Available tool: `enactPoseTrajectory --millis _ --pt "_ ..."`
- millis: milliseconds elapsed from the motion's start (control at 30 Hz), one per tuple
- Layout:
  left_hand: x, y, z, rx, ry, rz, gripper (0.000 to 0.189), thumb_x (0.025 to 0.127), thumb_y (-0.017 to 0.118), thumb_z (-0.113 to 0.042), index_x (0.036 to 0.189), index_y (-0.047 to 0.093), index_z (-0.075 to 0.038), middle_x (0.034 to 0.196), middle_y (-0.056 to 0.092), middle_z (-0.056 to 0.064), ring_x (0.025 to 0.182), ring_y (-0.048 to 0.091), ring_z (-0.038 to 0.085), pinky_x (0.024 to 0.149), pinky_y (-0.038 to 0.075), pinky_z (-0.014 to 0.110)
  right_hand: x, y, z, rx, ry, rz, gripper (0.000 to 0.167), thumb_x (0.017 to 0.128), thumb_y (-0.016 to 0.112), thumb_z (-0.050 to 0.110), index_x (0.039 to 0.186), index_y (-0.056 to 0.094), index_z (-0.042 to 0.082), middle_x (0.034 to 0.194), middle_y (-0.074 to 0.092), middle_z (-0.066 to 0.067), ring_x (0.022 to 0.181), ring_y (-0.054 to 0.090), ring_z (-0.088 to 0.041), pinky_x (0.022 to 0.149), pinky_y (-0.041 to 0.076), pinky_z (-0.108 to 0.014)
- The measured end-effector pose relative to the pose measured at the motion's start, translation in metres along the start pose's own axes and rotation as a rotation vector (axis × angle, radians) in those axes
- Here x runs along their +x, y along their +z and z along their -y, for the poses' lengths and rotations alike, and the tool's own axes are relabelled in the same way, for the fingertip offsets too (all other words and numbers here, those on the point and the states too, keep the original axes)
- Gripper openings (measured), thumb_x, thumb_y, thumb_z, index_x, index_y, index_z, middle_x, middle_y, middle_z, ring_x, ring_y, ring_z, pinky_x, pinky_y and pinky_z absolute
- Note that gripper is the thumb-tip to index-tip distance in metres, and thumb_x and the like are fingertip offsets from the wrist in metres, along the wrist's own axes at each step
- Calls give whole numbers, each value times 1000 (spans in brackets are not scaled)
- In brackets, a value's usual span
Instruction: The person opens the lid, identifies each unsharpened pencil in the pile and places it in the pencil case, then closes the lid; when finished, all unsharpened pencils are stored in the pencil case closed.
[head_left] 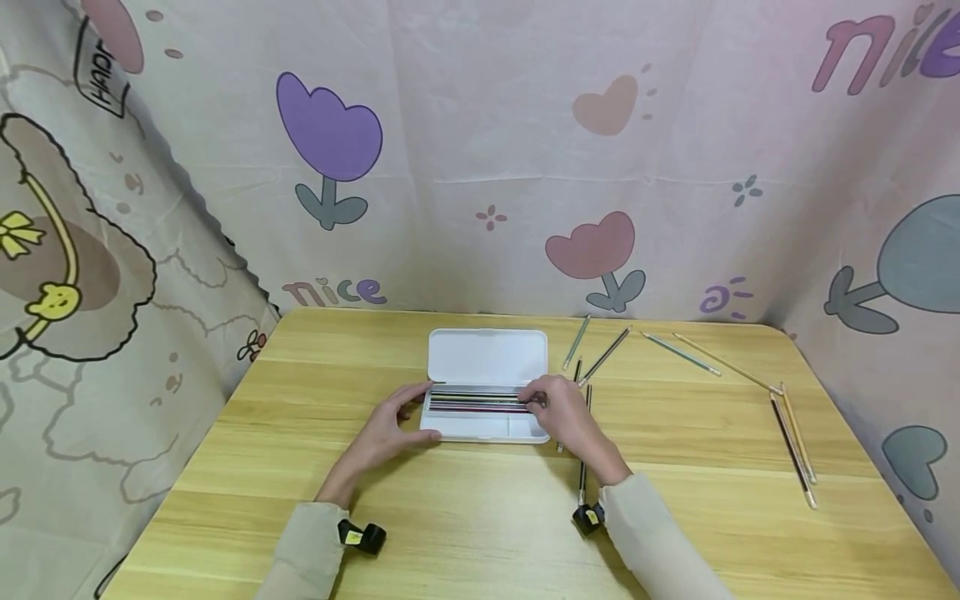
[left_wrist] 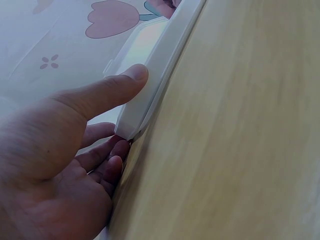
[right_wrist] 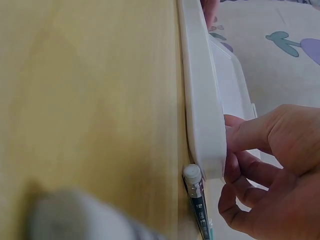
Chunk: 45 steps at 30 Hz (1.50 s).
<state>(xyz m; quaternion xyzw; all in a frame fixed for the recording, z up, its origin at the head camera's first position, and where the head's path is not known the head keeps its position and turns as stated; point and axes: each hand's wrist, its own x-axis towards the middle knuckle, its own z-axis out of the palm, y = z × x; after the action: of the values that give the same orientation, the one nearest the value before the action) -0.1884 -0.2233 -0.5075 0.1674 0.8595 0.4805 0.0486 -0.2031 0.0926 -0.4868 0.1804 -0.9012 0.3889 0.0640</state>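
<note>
A white pencil case (head_left: 465,427) lies on the table with its lid (head_left: 487,354) tipped back. Several pencils (head_left: 472,402) lie side by side across it. My left hand (head_left: 386,427) holds the case by its left end, thumb along the front wall (left_wrist: 142,102) and fingers around the corner. Over the right end of the row, my right hand (head_left: 567,414) has curled fingers and seems to pinch a pencil; in the right wrist view the case wall hides the fingertips. A dark pencil (right_wrist: 199,205) with a white eraser lies against the case's right end.
On the wooden table (head_left: 487,517), loose pencils lie to the right: a green one (head_left: 577,342), a dark one (head_left: 606,356), a blue-green one (head_left: 682,354) and several at far right, including a yellow one (head_left: 797,433). Another dark pencil (head_left: 583,475) lies under my right wrist. Patterned cloth (head_left: 465,150) hangs behind.
</note>
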Motion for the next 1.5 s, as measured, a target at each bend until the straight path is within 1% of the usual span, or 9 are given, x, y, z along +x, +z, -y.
enactPoseTrajectory --millis 133,267,500,767,967,1067,1233,1367,1500 --pt "1 1 1 7 5 -1 87 79 90 -26 152 48 -5 146 54 13 125 52 32 102 44 49 -2 -1 -1 19 25 5 21 84 76 -10 96 80 6 97 75 -6 83 66 -17 72 55 -33" --pt "1 2 1 14 4 -1 86 79 90 -26 152 48 -6 145 54 13 125 52 32 102 45 48 -7 -5 -3 77 24 2 20 86 74 -10 99 78 4 98 74 -7 82 65 -17 70 55 -30" --pt "0 2 0 10 0 2 87 79 90 -27 152 48 -7 147 53 12 126 52 32 103 44 50 -22 -21 -7 147 44 -26 20 89 73 -6 107 75 1 99 72 -9 84 64 -19 68 56 -26" --pt "-1 1 1 -9 -7 0 88 78 91 -26 152 48 -9 147 53 11 126 51 31 103 43 51 -41 -41 -10 127 62 -113 20 89 75 -3 108 73 0 90 70 -4 84 65 -21 69 56 -26" --pt "0 2 2 -13 -12 5 88 78 91 -27 153 48 -9 147 52 11 126 51 31 104 42 50 -57 -49 -18 107 154 -148 25 89 76 -2 113 69 -1 90 68 -5 85 67 -21 73 57 -25" --pt "-1 1 2 -1 -13 4 89 78 91 -28 153 47 -8 148 52 12 125 51 31 103 43 49 -65 -52 -21 76 202 -120 31 88 78 0 117 66 -2 90 68 -6 81 67 -19 71 56 -25" --pt "0 0 2 4 -12 -1 89 78 91 -26 153 48 -8 146 53 13 122 51 30 101 43 48 -70 -52 -23 1 296 8 49 88 81 9 130 60 -3 91 65 -4 78 62 -14 72 54 -30" --pt "0 0 1 5 -12 -3 89 78 91 -26 153 48 -9 146 53 12 121 51 30 102 43 49 -69 -50 -23 -68 305 56 60 86 82 9 136 56 -8 90 60 -5 78 57 -16 72 51 -35" --pt "1 0 1 16 -4 0 89 78 91 -28 153 47 -7 146 53 13 121 51 30 101 44 49 -71 -54 -21 -119 315 71 58 84 78 2 137 55 -10 90 61 -6 78 57 -18 70 51 -35"
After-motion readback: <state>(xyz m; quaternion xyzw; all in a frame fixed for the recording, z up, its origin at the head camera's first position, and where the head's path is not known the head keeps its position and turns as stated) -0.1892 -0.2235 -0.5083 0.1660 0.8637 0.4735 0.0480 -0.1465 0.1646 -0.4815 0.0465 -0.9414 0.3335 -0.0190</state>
